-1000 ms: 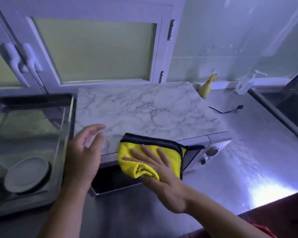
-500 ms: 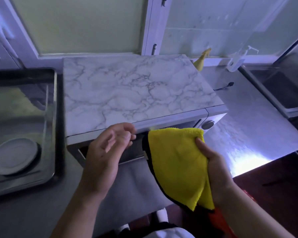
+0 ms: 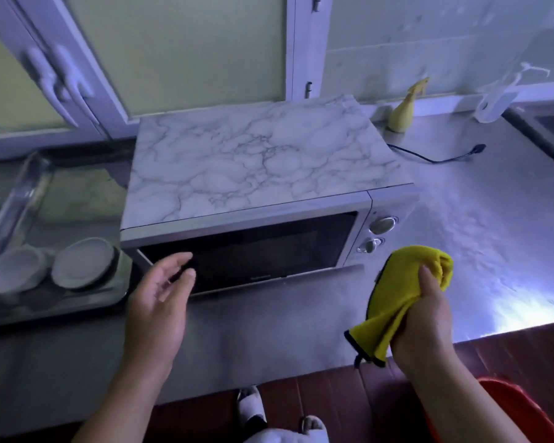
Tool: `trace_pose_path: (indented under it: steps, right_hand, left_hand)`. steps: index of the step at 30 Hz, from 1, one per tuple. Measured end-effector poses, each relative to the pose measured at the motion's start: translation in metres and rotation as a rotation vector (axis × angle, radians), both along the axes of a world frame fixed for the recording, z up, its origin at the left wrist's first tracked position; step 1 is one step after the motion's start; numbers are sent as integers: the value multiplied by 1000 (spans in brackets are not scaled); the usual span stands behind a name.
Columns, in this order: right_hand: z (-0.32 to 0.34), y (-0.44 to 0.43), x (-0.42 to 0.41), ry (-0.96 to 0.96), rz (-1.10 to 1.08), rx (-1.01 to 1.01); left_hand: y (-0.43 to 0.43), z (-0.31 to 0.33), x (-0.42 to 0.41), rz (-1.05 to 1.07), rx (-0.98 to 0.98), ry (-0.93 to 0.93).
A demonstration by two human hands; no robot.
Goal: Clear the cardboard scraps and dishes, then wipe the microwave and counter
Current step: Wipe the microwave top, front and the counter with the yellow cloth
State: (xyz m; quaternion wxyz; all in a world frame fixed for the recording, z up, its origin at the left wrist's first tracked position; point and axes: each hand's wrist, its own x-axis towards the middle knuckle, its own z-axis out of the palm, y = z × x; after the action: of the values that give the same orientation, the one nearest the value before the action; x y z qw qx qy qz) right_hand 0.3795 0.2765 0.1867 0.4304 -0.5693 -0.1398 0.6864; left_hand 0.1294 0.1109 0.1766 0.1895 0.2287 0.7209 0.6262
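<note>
A silver microwave [image 3: 359, 231] with a marble-patterned top [image 3: 256, 158] stands on the steel counter [image 3: 480, 238]. My right hand [image 3: 426, 327] grips a bunched yellow cloth [image 3: 397, 298] with a black edge, held above the counter in front of the microwave's right corner. My left hand [image 3: 160, 302] is open with fingers spread, just in front of the dark microwave door's left side. Two white dishes [image 3: 82, 262] sit in a sink tray [image 3: 61, 305] to the left.
A yellow spray bottle [image 3: 403, 113] and a white pump bottle [image 3: 496, 100] stand at the back wall. A black cable [image 3: 442, 156] lies on the counter behind the microwave. A second sink [image 3: 547, 135] is far right. A red bucket [image 3: 522, 414] sits on the floor.
My right hand lifted the cloth off the microwave's top front edge, bunched it and moved right. My left hand came off the top and dropped in front of the door.
</note>
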Motion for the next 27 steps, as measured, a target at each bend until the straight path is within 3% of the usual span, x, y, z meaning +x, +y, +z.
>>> trace_pose_path:
  steps: [5,7,11,15,23,27]
  right_hand:
    - [5,29,-8,-181,25,451]
    - [8,40,-22,-217,11,615]
    - [11,45,-61,-285,-4,780]
    - [0,36,-88,-206,198,772]
    - [-29,55,-98,-462,232,926]
    - [-24,64,-122,-580,200,836]
  left_hand:
    - [6,26,-61,363,-2,171]
    - [16,29,-84,383,-82,78]
    - [32,17,-106,212,-171,-177]
    - [35,6,-101,242,-125,-146]
    - [33,8,-90,318,-89,-154]
    - [36,16,-78,372,-58,-208]
